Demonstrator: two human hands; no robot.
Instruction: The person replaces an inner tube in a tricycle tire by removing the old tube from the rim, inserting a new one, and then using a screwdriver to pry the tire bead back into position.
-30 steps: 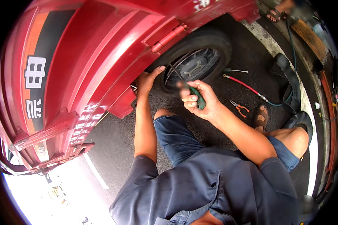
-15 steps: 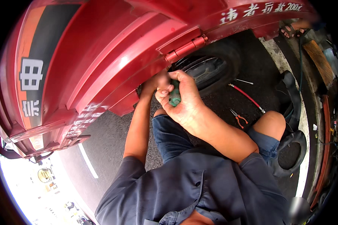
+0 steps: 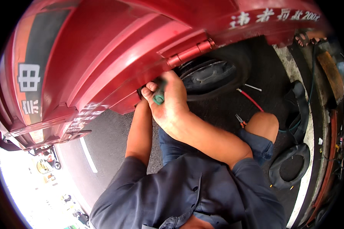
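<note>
My right hand (image 3: 171, 102) is closed around the green handle of a screwdriver (image 3: 159, 99), whose rounded butt end shows in the palm. Its shank is out of sight. The fist is held against the lower edge of a red vehicle body (image 3: 114, 57), just left of a black wheel (image 3: 210, 76) underneath. My left forearm (image 3: 138, 131) reaches up to the same edge; the left hand and its fingers are hidden behind my right hand and the panel. A red hinge (image 3: 190, 53) sits on the body above my right hand.
On the dark ground to the right lie orange-handled pliers (image 3: 240, 121), a red hose (image 3: 251, 100) and a thin metal rod (image 3: 253, 87). Further right are a black rubber ring (image 3: 271, 173) and a black rubber strip (image 3: 302, 114). Another person's foot (image 3: 302, 39) shows at the far right.
My right hand has moved left with the screwdriver, and the handle now shows more end-on. My left hand has gone out of sight behind it. My bent right knee has shifted left, partly over the pliers.
</note>
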